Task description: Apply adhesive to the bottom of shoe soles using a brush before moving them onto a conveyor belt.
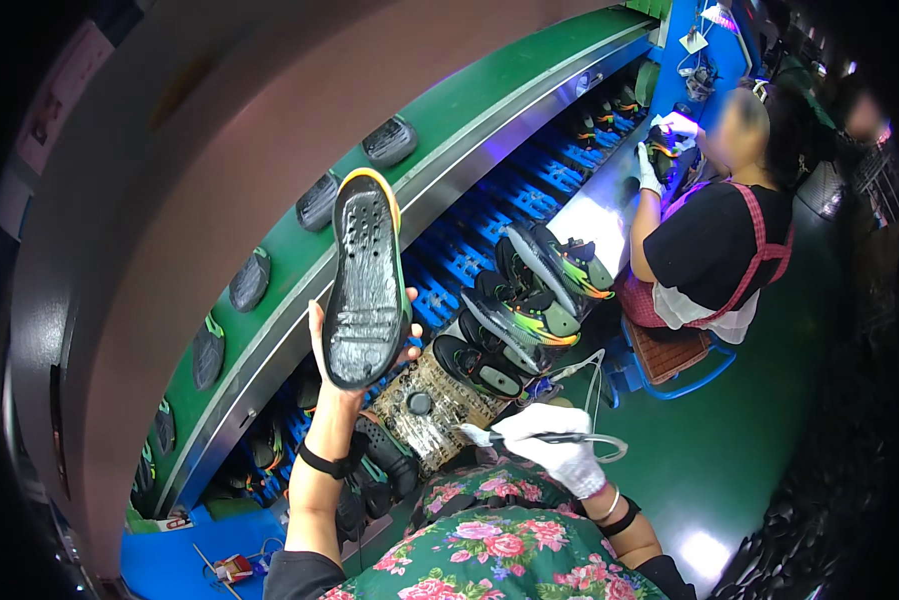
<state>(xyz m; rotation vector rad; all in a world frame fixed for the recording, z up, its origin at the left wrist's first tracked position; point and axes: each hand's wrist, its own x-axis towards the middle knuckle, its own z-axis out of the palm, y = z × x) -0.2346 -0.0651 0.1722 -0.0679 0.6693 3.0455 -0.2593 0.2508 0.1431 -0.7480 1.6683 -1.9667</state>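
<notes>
My bare left hand [318, 342] grips a black shoe sole [365, 285] by its edges and holds it up, inner side facing me. The sole has an orange and green rim, holes toward its far end and a glossy, wet-looking surface. My right hand [554, 446], in a white glove, is closed on a brush [477, 435] joined to a clear, curved tube [612, 447]. The bristles point left, below the sole and apart from it. Under them lies a smeared, taped board [447, 412] with a round black piece [419, 403] on it.
Several dark soles lie along a green conveyor belt [424, 105] at the left. Black shoes [529, 315] with green and orange trim are grouped right of the board. Blue racks [469, 262] run below the belt. A co-worker [719, 230] sits at the right, holding a shoe.
</notes>
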